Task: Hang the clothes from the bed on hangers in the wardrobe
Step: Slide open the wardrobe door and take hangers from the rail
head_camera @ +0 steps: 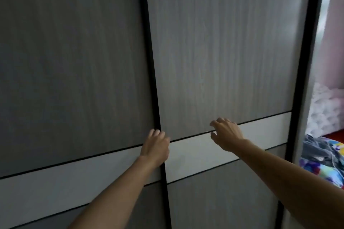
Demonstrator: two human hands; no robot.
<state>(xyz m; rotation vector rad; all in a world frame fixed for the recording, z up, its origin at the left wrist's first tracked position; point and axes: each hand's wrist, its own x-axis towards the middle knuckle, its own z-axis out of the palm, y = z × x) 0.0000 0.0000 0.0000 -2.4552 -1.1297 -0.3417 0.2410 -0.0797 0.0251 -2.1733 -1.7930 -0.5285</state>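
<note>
While the two sliding doors of the wardrobe (223, 42) stand closed, the left hand (155, 147) curls its fingers round the black strip (151, 80) between them; the right hand (226, 134) hovers loosely curled, holding nothing (grey clothes (316, 147) lie on the bed (333, 173), far right).

Matt grey wood-grain wardrobe doors (223, 52), smooth pale band (195, 156), crumpled cloth (320, 156)

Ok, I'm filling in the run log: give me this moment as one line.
wardrobe: shut | left hand: fingers curled on right door edge | right hand: open, at door face | clothes: on bed, unhung
</note>
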